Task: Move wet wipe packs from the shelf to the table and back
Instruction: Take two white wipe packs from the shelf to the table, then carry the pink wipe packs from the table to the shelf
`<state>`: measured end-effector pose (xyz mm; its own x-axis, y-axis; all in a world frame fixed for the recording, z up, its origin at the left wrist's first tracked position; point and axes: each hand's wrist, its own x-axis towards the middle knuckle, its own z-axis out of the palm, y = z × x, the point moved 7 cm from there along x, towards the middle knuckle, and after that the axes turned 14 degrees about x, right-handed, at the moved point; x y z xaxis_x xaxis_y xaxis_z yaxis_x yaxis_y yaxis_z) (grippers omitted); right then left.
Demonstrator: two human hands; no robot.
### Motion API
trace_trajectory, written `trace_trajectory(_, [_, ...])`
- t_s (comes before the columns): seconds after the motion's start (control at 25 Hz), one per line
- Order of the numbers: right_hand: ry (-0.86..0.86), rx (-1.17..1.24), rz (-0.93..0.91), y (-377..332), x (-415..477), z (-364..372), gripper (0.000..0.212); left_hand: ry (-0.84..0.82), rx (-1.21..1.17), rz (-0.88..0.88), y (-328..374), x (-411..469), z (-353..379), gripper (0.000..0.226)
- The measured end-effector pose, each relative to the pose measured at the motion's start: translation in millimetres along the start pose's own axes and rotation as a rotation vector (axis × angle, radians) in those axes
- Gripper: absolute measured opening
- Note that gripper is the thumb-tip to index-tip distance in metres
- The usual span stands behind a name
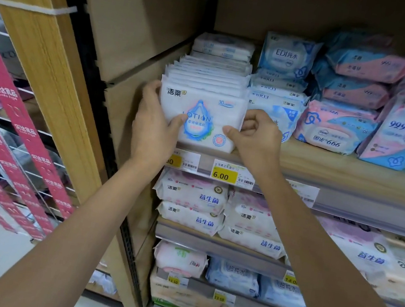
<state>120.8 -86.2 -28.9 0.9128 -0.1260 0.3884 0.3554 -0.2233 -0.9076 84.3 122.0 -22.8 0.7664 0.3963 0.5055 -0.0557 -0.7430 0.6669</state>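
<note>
Top shelf (326, 164), near left corner. The front wipe pack (202, 108) is seen standing upright at the shelf's near lip, first in a tightly filed row of like packs (213, 72) running toward the far back.

Pack as noted: flat, white, soft film with crimped side edges. A blue water-drop motif is printed in the middle with "LOTION" across it, a small red round seal at lower right, and "30" in blue at upper right (smaller print not legible).

The left hand (151, 124) is held against the pack's left edge, fingers curled round that edge and thumb pressed on the front face. The right hand (259, 138) is set at the right edge, thumb pinched on the lower front and fingers bent in beside the edge. The pack is thus gripped from both sides; whether its base rests on the shelf cannot be told.

Just right of the row, blue packs (285, 58) are filed and stacked. Further right, pink-and-blue packs (334, 125) are piled. A yellow price tag (222, 175) marked 6.00 is fixed on the shelf lip below. Red banners (15, 115) are seen at left.
</note>
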Motion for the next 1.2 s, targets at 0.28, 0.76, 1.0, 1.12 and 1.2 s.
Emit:
trace_trajectory(0.28, [-0.057, -0.065, -0.105, -2, -6, 8, 0.058, -0.027, 0.194, 0.125, -8, -13, 9, 0.048])
trace_trajectory(0.76, [0.038, -0.238, -0.341, -23, -22, 6, 0.038, 0.035, 0.311, 0.307, 3, -25, -11, 0.031])
trace_trajectory(1.0, [-0.347, -0.148, -0.287, -3, -98, 19, 0.015, -0.287, -0.194, 0.183, -33, -84, -26, 0.020])
trace_trajectory(1.12, [-0.624, -0.212, -0.120, 51, -149, 48, 0.019, -0.439, -0.115, 0.074, -78, -133, -14, 0.019])
trace_trajectory(1.2, [-0.736, -0.218, -0.029, 84, -181, 64, 0.016, -0.512, -0.040, 0.029, -105, -169, -6, 0.020])
